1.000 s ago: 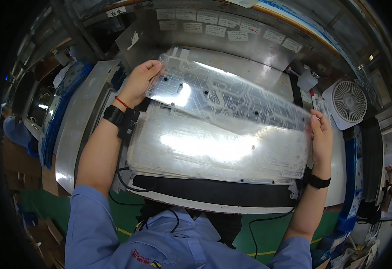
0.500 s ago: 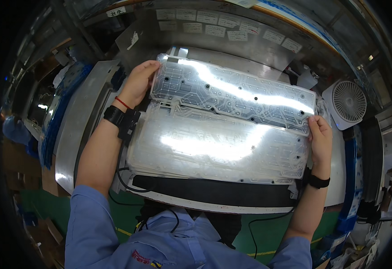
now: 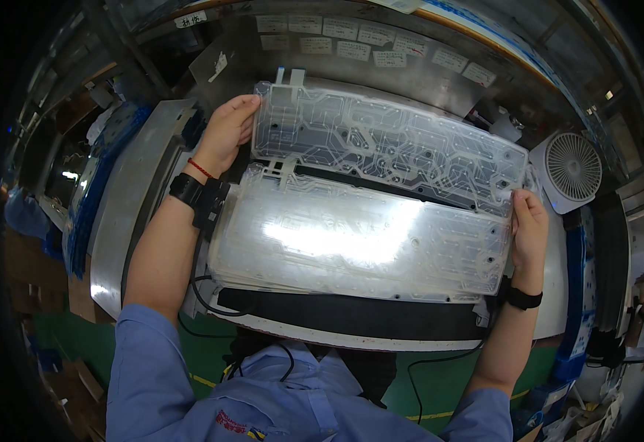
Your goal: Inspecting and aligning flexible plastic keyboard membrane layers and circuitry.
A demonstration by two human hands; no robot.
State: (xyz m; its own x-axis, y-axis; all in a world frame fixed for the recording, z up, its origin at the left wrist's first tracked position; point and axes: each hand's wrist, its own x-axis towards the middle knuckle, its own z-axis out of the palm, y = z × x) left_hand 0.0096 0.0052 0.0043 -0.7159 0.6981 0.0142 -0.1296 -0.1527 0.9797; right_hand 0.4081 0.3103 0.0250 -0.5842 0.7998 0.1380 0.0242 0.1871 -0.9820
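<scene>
Left hand (image 3: 227, 134) and right hand (image 3: 529, 227) fingers clamped on clear circuit sheet (image 3: 392, 144), fingertips hidden beneath

Blue work shirt, sleeves rolled above the elbows. The left hand (image 3: 226, 135) wears a red cord and black wristband — the right hand (image 3: 529, 230) a black band.

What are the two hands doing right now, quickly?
Left hand: closed on the left end of the clear circuit membrane sheet.
Right hand: closed on the right end of that sheet.
</scene>
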